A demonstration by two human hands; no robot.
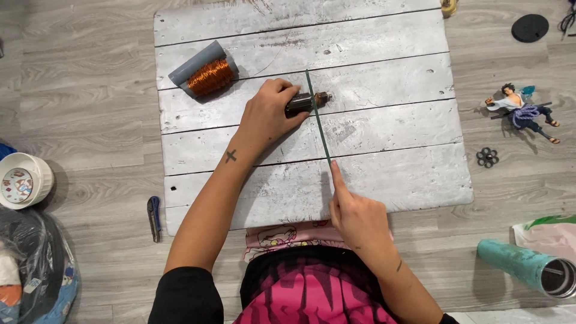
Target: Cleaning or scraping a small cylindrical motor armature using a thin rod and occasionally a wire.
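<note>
The left hand [267, 117] wraps closed around a small dark motor core [307, 102] lying near the middle of the white board [384, 174], pinning it down. The right hand [357, 216] pinches the near end of a thin green blade [318, 117] between fingers and thumb, its far part laid across the core. The core looks hard, compact and apt to roll, best held round its body; the blade seems thin and springy. A copper wire spool [210, 77] lies far left
</note>
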